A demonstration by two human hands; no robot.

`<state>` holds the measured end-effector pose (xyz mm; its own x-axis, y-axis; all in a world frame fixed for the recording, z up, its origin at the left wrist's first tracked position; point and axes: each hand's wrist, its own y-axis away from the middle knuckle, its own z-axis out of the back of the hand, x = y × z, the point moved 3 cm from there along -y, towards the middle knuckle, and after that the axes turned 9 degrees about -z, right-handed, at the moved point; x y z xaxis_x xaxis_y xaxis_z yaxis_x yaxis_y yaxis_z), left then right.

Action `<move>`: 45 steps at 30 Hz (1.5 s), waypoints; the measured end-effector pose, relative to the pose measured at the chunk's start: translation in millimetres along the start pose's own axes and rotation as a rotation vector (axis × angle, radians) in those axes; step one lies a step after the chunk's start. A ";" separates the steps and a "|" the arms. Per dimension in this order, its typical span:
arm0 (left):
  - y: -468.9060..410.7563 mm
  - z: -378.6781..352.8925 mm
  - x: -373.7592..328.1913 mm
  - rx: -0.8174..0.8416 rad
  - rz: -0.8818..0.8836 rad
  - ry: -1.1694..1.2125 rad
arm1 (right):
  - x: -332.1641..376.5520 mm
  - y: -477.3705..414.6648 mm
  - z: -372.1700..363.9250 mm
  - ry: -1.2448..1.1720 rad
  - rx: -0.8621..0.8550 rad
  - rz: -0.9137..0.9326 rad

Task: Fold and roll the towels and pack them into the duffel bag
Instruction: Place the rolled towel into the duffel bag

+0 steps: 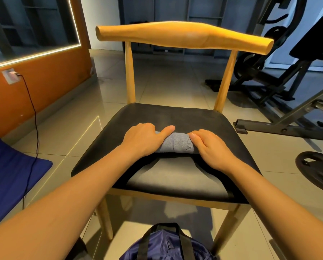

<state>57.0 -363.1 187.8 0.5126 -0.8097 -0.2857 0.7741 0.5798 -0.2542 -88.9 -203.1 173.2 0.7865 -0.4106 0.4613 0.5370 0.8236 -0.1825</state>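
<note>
Rolled grey towel (175, 145) lay on the chair seat (175, 113). The left hand (143, 137) and right hand (211, 147) each gripped one end, fingers (200, 133) curled over it. It looked soft and light (probably prone to unrolling) and was best held across both ends.

A single wide-angle view is taken from the head, aimed forward and down, close over the chair (175, 117), with the duffel bag (162, 246) clipped below.

one towel (175, 142), one duffel bag (162, 244), one chair (183, 35)
</note>
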 end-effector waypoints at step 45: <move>205.0 -64.8 -25.6 0.731 -0.130 0.711 | 16.9 277.0 -94.2 -0.914 0.604 -0.600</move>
<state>178.6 -217.5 83.1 0.2545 -0.4831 -0.8378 0.9667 0.1021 0.2348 101.8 -18.8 48.7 -0.1630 -0.5606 0.8119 0.3213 0.7479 0.5809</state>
